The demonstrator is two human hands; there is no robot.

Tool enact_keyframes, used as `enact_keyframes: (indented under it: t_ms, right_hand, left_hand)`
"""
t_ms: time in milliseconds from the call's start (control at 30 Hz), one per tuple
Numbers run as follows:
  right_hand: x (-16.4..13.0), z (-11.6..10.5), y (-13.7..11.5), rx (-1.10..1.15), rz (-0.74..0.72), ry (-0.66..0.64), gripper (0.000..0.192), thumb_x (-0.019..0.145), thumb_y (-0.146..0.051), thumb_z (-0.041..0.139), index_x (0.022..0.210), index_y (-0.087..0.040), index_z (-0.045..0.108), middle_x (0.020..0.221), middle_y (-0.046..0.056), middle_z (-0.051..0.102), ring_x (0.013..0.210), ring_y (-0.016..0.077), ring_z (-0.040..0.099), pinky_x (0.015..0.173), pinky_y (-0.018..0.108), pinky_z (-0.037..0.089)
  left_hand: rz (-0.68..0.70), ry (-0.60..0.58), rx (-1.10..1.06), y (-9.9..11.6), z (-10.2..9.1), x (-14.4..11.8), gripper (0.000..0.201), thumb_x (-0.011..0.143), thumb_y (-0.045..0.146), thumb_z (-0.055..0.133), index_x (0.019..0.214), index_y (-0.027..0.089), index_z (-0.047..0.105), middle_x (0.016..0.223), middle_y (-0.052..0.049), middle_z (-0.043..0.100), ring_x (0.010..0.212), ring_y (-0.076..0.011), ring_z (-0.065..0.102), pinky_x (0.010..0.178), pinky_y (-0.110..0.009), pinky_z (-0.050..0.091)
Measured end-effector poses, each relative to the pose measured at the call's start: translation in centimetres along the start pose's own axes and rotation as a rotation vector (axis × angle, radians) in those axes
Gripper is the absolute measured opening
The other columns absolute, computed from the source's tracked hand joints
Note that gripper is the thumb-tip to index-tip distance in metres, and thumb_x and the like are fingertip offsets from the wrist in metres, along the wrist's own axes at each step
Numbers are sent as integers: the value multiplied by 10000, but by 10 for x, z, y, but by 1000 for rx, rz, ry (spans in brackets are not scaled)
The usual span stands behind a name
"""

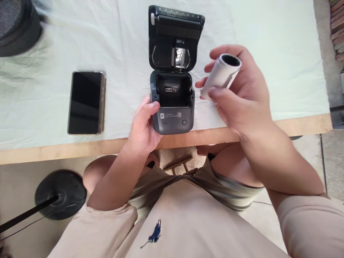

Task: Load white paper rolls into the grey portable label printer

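Observation:
A dark grey label printer [173,120] is near the table's front edge, its lid [176,39] swung up and back. Inside, the paper compartment shows bare walls and a small printed sticker [171,89]. My left hand [145,123] grips the printer's left side, thumb on the front corner. To the right of the printer, my right hand [239,89] holds a white paper roll [221,75] between thumb and fingers. The roll is tilted, its dark hollow core facing up, and it is apart from the printer.
A smartphone [85,103] lies face up on the pale cloth [120,53] to the left. At the far upper left stands a round black object [18,28]. The wooden table edge [107,146] runs across in front of my lap. A black round stand base [60,193] is on the floor.

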State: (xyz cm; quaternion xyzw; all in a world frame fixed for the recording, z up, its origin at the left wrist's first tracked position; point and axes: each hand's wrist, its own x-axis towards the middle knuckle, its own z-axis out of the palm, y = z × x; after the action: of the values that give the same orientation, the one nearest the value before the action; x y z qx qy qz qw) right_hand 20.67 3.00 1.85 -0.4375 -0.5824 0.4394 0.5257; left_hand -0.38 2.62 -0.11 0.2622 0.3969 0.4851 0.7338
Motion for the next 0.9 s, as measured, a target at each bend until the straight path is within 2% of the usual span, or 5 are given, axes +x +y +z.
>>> enact_keyframes:
  t_ms: [167, 300, 433, 767, 900]
  right_hand:
    - [3, 19, -23, -492, -245, -58, 418, 975, -234, 674, 1366, -380, 658, 1533, -1, 689, 1363, 305, 699, 1127, 469, 610]
    - [6, 25, -16, -888, -293, -79, 524, 906, -133, 648, 1396, -317, 670, 1224, 56, 823, 1089, 345, 783, 912, 493, 578]
    - [2, 26, -6, -1086, -396, -4, 99, 1023, -248, 643, 1069, -289, 721, 974, 6, 857, 871, 251, 788, 836, 443, 499]
    - [-12, 28, -19, -645, -529, -38, 187, 1081, -428, 643, 957, -298, 696, 943, 6, 812, 999, 263, 798, 907, 463, 605]
    - [1, 19, -30, -420, -169, 50, 357, 975, -463, 721, 1295, -381, 586, 1628, 16, 549, 1595, 346, 515, 1224, 537, 550]
  left_hand:
    - [31, -10, 17, -2, 1, -3, 103, 878, 268, 675, 968, 224, 697, 967, -61, 788, 1218, -309, 793, 976, -391, 684]
    - [46, -30, -6, -5, -1, -5, 190, 850, 291, 773, 1022, 220, 735, 1001, -62, 808, 1272, -321, 769, 981, -364, 672]
    - [28, -47, -68, -6, -3, -6, 266, 811, 301, 859, 1043, 228, 752, 996, -53, 808, 1224, -325, 794, 939, -357, 673]
    - [70, -46, 23, -9, -9, -7, 356, 764, 253, 927, 1060, 212, 735, 940, 1, 792, 841, -189, 759, 785, -322, 640]
    - [52, -10, 134, -8, -6, -9, 474, 675, 218, 913, 1110, 241, 726, 992, -16, 790, 997, -283, 791, 853, -388, 635]
